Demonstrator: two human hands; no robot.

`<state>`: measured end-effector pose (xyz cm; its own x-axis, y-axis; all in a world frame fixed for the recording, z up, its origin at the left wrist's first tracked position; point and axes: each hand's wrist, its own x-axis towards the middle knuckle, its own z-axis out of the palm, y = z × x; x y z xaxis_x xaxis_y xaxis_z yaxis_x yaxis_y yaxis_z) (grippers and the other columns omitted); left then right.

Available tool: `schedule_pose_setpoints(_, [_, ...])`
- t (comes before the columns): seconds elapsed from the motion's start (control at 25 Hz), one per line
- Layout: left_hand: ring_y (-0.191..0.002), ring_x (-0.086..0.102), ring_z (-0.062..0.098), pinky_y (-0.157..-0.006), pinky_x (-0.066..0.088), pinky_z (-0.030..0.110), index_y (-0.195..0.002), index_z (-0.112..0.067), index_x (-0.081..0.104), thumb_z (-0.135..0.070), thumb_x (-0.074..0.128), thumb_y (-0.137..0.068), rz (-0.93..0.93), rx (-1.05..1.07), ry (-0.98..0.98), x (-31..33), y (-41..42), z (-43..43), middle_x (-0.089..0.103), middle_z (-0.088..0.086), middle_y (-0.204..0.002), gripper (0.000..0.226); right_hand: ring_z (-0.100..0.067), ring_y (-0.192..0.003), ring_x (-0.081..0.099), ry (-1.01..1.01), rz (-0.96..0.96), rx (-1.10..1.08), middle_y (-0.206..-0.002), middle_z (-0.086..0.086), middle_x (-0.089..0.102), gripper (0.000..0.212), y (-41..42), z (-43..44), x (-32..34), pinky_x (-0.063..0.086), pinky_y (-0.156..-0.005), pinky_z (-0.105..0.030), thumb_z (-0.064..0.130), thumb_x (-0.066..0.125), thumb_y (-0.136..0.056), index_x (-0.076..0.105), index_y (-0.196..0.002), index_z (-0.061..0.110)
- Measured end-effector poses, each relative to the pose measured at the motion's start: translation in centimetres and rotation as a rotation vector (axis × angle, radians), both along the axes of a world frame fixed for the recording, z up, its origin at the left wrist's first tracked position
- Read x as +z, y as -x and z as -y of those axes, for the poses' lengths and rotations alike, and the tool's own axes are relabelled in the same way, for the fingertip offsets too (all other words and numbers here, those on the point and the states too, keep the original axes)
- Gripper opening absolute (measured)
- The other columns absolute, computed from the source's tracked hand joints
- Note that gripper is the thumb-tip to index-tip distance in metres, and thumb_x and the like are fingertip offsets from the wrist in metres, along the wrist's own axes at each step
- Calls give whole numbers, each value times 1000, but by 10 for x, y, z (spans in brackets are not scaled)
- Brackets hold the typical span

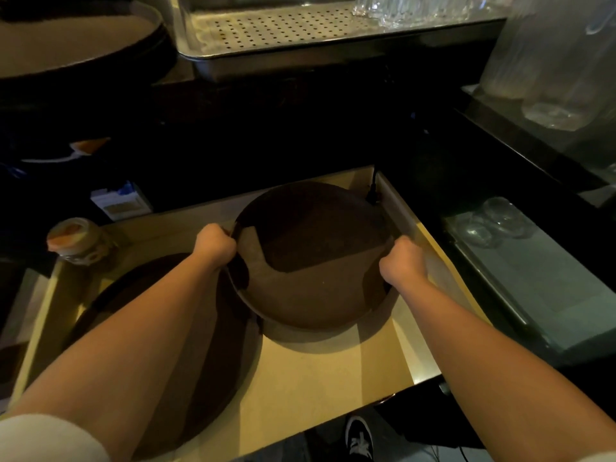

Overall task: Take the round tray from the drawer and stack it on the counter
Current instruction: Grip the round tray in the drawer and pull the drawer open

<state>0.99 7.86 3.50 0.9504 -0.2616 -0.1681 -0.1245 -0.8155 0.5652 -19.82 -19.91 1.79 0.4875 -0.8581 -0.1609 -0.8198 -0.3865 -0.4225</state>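
A dark brown round tray (313, 261) hangs tilted above the floor of the pulled-out drawer (320, 371), its near edge raised and casting a shadow below. My left hand (215, 243) grips its left rim and my right hand (401, 261) grips its right rim. A second round tray (206, 345) lies flat in the drawer's left half, partly hidden under my left forearm. On the counter at the top left sits a stack of round trays (76, 38).
A perforated metal drip tray (266, 31) with glasses (410, 8) stands at the counter's back. A taped jar (73, 241) sits at the drawer's far left corner. More glasses (493, 221) lie on a shelf to the right. A black plug (372, 191) hangs at the drawer's back.
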Motion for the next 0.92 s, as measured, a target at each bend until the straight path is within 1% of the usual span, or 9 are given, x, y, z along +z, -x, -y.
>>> schedule_pose_setpoints(0.12, [-59,46,28,-54,38,39,-65,-7,47,5,52,-89,-28,30,37,4,-2,-23,46,15,-65,28,-33,-88,62,-2,15,36,-105,-14,61,26,-13,-10,3,48,-60,-36,5,65,-86,55,-110,8])
schedule_pose_setpoints(0.24, [-70,61,35,-61,52,42,-77,4,63,1,55,-90,-50,86,74,6,-4,-47,63,17,-76,15,-36,-94,63,13,39,91,-106,-15,62,26,-26,-21,3,47,-62,-36,6,66,-85,55,-108,7])
schedule_pose_setpoints(0.36, [-73,65,34,-59,54,41,-79,-1,68,-3,60,-88,-43,156,82,7,-3,-72,65,15,-76,13,-36,-92,63,21,47,141,-105,-15,63,26,-39,-36,3,46,-60,-36,7,66,-84,56,-108,7])
schedule_pose_setpoints(0.48, [-64,64,33,-56,55,42,-75,-1,67,-7,63,-87,-50,229,59,7,0,-99,62,14,-69,15,-34,-87,63,24,55,200,-103,-14,64,24,-52,-52,4,46,-58,-35,7,66,-85,58,-107,8])
schedule_pose_setpoints(0.56, [-58,59,29,-51,49,37,-69,-5,63,-7,64,-87,-57,259,47,6,3,-114,58,14,-65,19,-33,-83,62,18,52,221,-102,-14,63,24,-60,-62,5,45,-56,-35,9,67,-85,59,-107,9])
schedule_pose_setpoints(0.6, [-59,60,29,-51,49,37,-71,-6,65,-6,64,-87,-60,280,50,5,5,-123,61,15,-67,17,-32,-81,61,12,51,240,-101,-13,63,23,-64,-67,5,45,-56,-35,9,67,-86,58,-107,9])
schedule_pose_setpoints(0.72, [-72,68,27,-58,58,40,-84,-10,73,-6,66,-88,-101,355,95,3,13,-147,71,13,-81,8,-31,-76,59,6,59,309,-97,-12,61,20,-74,-83,6,46,-55,-35,9,66,-86,57,-104,11])
schedule_pose_setpoints(0.8, [-73,69,22,-54,54,34,-81,-17,72,-7,66,-88,-148,390,119,2,18,-161,71,8,-82,13,-29,-72,55,11,58,346,-91,-11,58,17,-80,-93,6,44,-52,-34,8,66,-86,56,-100,11])
schedule_pose_setpoints(0.92, [-71,68,20,-51,50,30,-82,-16,72,-7,65,-89,-169,451,120,1,27,-182,71,7,-83,13,-29,-70,53,6,44,408,-86,-9,54,15,-89,-108,7,42,-50,-33,8,65,-87,53,-96,11])
